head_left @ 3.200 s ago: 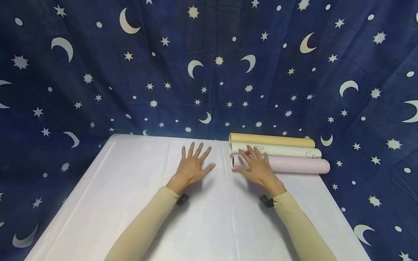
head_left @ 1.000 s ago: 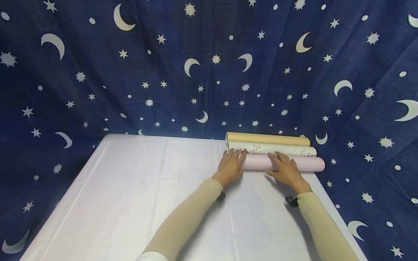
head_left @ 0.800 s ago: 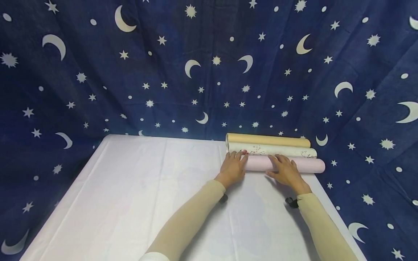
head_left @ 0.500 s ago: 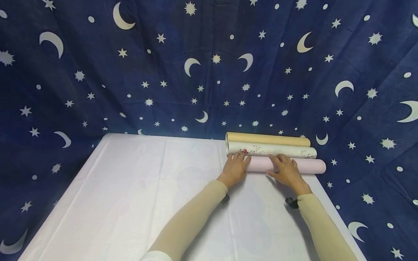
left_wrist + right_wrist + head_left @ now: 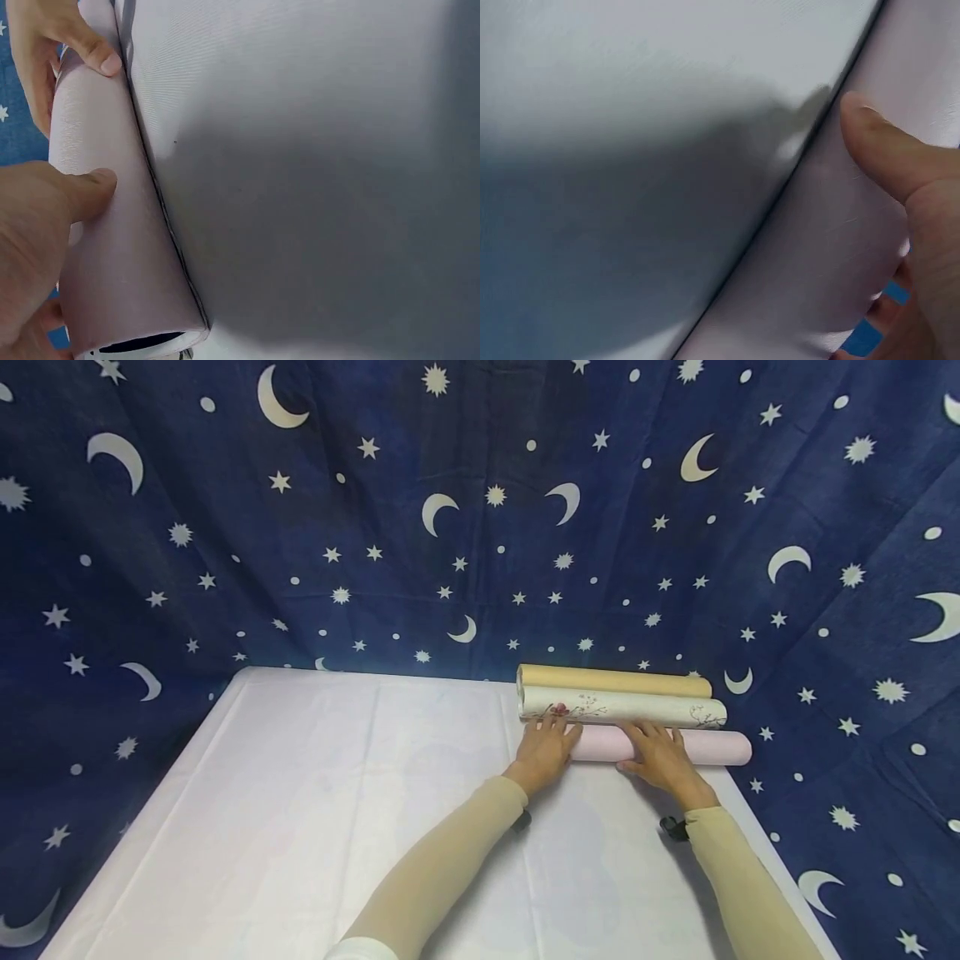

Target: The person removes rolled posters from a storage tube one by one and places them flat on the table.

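Observation:
A pink wallpaper roll (image 5: 708,747) lies crosswise at the far right of the white-covered table. My left hand (image 5: 543,752) grips it near its left end, fingers over the far side and thumb on the near side. Further right, my right hand (image 5: 662,760) holds the same roll around its middle. In the left wrist view the pink roll (image 5: 124,247) shows its hollow end, with a thumb (image 5: 94,191) pressed along its surface. The right wrist view has the other thumb (image 5: 877,142) lying on the roll (image 5: 802,247); the fingers curl behind it.
Directly behind lie a white roll with a floral print (image 5: 637,707) and a yellow roll (image 5: 615,679), side by side at the table's back edge. A dark blue curtain (image 5: 375,510) with moons and stars hangs behind the white tablecloth (image 5: 285,810).
Both hands came from above the table onto the pink roll and took hold of it. Since then it has shifted slightly toward me, away from the floral roll.

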{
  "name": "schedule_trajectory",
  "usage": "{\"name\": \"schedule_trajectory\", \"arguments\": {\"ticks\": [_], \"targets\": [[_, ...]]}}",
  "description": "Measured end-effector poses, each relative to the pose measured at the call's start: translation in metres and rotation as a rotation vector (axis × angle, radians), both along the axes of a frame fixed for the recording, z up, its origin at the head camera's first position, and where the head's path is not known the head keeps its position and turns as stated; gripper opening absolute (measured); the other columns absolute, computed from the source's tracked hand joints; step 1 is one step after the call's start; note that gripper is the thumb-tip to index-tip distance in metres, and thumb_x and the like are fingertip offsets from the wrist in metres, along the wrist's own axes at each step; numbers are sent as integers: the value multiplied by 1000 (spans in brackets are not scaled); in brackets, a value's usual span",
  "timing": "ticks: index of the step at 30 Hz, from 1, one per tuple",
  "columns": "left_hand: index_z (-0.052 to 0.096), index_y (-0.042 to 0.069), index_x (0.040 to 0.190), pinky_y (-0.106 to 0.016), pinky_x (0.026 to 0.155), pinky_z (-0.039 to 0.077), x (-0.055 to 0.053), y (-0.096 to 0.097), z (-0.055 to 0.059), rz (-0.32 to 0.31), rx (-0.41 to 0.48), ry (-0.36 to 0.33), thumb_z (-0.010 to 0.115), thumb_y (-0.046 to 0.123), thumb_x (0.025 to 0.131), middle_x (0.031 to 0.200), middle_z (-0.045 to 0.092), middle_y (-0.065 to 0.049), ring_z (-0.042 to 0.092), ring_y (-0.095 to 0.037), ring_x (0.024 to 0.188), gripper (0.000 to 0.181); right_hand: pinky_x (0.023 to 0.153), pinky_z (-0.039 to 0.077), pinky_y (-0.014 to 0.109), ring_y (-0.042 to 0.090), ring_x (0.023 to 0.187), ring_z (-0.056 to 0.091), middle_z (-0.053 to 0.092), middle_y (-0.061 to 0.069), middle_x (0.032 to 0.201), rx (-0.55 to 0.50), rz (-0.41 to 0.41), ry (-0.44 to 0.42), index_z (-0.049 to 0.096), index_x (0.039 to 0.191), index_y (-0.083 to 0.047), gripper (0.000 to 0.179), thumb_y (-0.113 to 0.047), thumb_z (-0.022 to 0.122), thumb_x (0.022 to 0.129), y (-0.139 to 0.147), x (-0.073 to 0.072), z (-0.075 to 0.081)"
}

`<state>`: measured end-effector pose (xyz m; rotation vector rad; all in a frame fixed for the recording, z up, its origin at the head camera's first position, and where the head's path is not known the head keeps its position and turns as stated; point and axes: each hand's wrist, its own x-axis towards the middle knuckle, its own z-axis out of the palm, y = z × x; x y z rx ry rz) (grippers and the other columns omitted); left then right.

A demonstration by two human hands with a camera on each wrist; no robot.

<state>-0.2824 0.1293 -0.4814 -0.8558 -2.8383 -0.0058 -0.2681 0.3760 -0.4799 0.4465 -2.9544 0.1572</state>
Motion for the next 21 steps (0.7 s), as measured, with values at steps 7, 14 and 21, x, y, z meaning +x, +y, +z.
{"name": "schedule_trajectory", "arguments": {"ticks": [7,14,21], "targets": [[40,30,147,-47,113,38,2,-5,1,-12,29,7,59,41,96,147,49,-1,44,-23,139,56,107,22,74,48,134,39,47,22,144,19,43,7,45,145,-15,78,-32,80,78,2,0,1],[43,28,145,-45,112,39,7,-22,7,-61,63,47,61,41,95,143,53,-1,47,-23,136,55,105,28,71,48,129,43,50,22,139,56,75,22,44,146,-16,76,-38,77,81,-4,4,8],[44,25,145,-42,104,44,13,-47,14,-108,73,116,63,39,95,142,54,-1,53,-22,128,56,103,30,68,47,124,45,54,22,131,37,105,56,49,143,-16,72,-40,77,81,-21,11,17]]}}
